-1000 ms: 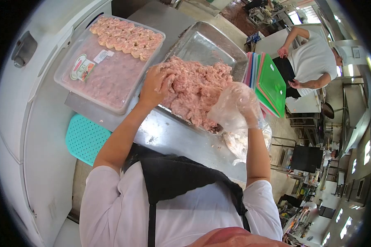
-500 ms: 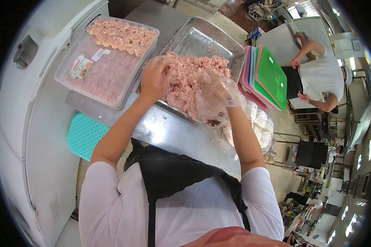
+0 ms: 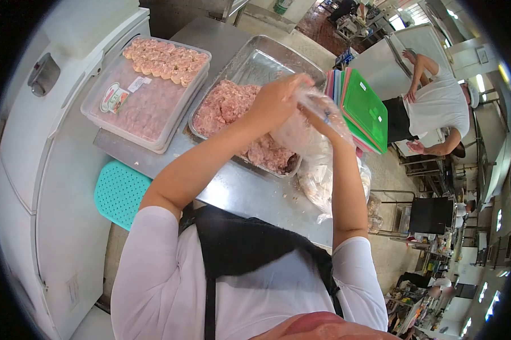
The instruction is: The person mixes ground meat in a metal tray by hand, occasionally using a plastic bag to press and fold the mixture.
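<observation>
A metal tray [image 3: 255,54] holds a heap of raw ground meat [image 3: 224,107], piled toward the near part. My left hand [image 3: 278,96] is raised over the tray's right side, its fingers closed on clear plastic at my right hand. My right hand [image 3: 322,113] is inside this loose clear plastic glove [image 3: 298,133], which hangs partly over the meat; its fingers are blurred behind the plastic and the other hand. Just below it, a clear bag of pale, rounded food pieces [image 3: 318,184] lies at the table's right edge.
Left of the tray sit stacked lidded plastic containers [image 3: 136,107], with rows of meat-topped pieces [image 3: 165,59] on the lid. Coloured cutting boards [image 3: 363,107] stand at right on the steel table [image 3: 233,195]. A turquoise perforated stool [image 3: 119,190] is below. A co-worker [image 3: 434,107] stands beyond.
My left hand has left the meat and moved right to the plastic on my right hand. My right hand has lifted up and right, away from the meat.
</observation>
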`<state>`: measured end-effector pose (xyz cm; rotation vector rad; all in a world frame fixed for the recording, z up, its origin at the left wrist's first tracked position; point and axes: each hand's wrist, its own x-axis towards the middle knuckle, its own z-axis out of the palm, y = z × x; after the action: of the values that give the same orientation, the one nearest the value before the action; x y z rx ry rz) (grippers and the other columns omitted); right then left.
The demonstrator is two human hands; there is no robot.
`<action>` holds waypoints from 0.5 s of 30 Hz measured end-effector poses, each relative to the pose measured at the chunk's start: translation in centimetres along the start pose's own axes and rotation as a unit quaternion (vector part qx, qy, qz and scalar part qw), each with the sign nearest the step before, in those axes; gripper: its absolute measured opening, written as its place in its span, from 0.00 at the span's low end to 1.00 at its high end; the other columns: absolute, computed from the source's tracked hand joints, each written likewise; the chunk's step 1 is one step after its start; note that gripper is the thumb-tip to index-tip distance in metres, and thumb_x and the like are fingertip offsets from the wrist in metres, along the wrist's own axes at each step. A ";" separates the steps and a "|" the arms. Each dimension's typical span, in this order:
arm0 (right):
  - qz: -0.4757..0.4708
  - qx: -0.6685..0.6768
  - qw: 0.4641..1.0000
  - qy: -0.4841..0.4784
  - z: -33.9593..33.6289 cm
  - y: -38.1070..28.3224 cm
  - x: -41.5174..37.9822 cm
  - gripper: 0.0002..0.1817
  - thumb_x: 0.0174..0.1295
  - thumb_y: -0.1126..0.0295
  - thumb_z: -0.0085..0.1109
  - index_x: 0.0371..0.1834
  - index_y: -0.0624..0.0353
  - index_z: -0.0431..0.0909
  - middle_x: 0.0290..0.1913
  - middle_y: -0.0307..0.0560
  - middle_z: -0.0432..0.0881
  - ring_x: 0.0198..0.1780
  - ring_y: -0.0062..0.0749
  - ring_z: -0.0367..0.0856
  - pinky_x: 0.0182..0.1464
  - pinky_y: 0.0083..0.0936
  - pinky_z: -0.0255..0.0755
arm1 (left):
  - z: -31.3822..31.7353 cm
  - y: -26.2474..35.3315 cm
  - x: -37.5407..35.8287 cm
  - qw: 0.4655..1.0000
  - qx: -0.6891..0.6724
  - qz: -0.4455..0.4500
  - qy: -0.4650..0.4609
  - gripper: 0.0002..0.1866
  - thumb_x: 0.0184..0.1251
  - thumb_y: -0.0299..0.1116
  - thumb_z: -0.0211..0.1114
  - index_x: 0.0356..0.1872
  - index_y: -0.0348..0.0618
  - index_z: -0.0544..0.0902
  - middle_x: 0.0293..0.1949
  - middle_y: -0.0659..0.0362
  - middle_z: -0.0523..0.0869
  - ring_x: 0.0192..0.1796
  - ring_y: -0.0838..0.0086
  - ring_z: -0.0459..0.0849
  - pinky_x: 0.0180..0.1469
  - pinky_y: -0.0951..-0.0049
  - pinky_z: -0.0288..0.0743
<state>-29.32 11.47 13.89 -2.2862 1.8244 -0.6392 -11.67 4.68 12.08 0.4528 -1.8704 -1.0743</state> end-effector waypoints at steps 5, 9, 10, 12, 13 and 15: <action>0.237 -0.042 0.970 0.030 0.1 1.3 1.6 0.12 0.69 0.62 0.56 0.46 0.58 0.82 0.42 0.54 0.85 0.43 0.43 0.84 0.47 0.35 0.77 | 2.6 4.5 1.5 0.987 -0.088 0.132 0.006 0.15 0.59 0.23 0.54 0.45 0.42 0.82 0.49 0.52 0.86 0.55 0.54 0.84 0.60 0.61 0.76; 0.236 0.062 0.965 0.091 4.2 7.2 2.1 0.13 0.70 0.59 0.56 0.45 0.57 0.81 0.42 0.54 0.84 0.41 0.41 0.83 0.44 0.34 0.77 | 5.2 4.6 -1.4 0.966 -0.042 0.249 -0.054 0.10 0.57 0.25 0.57 0.39 0.43 0.83 0.42 0.52 0.85 0.50 0.55 0.84 0.54 0.61 0.78; 0.240 0.096 0.961 0.100 4.3 8.0 2.3 0.14 0.70 0.59 0.55 0.45 0.57 0.81 0.42 0.54 0.84 0.41 0.41 0.83 0.43 0.34 0.77 | 5.3 4.5 -2.2 0.966 -0.025 0.252 -0.052 0.09 0.57 0.25 0.57 0.38 0.44 0.83 0.41 0.52 0.85 0.49 0.55 0.84 0.52 0.61 0.78; 0.247 0.179 0.945 0.116 4.5 9.3 2.2 0.14 0.70 0.58 0.55 0.45 0.57 0.80 0.42 0.54 0.84 0.40 0.40 0.83 0.42 0.34 0.77 | 5.2 4.5 -3.3 0.964 -0.004 0.255 -0.082 0.08 0.57 0.26 0.58 0.36 0.45 0.83 0.39 0.53 0.84 0.47 0.56 0.84 0.50 0.62 0.78; 0.250 0.229 0.933 0.118 4.7 9.9 2.8 0.14 0.71 0.57 0.55 0.45 0.57 0.80 0.42 0.54 0.84 0.40 0.40 0.83 0.41 0.34 0.77 | 4.9 4.6 -3.7 0.961 0.003 0.254 -0.112 0.07 0.58 0.26 0.58 0.35 0.45 0.83 0.38 0.54 0.84 0.47 0.57 0.84 0.49 0.62 0.78; 0.255 0.332 0.899 0.130 4.8 10.8 3.5 0.15 0.71 0.56 0.55 0.44 0.57 0.80 0.42 0.54 0.83 0.39 0.39 0.83 0.40 0.34 0.77 | 4.7 4.1 -4.6 0.953 0.022 0.264 -0.149 0.06 0.58 0.27 0.60 0.35 0.45 0.83 0.38 0.54 0.84 0.46 0.58 0.84 0.49 0.62 0.79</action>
<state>-36.43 4.71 6.34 -1.2699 1.8084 -1.2608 -12.71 12.32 12.01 -0.2007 -2.1139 -0.7636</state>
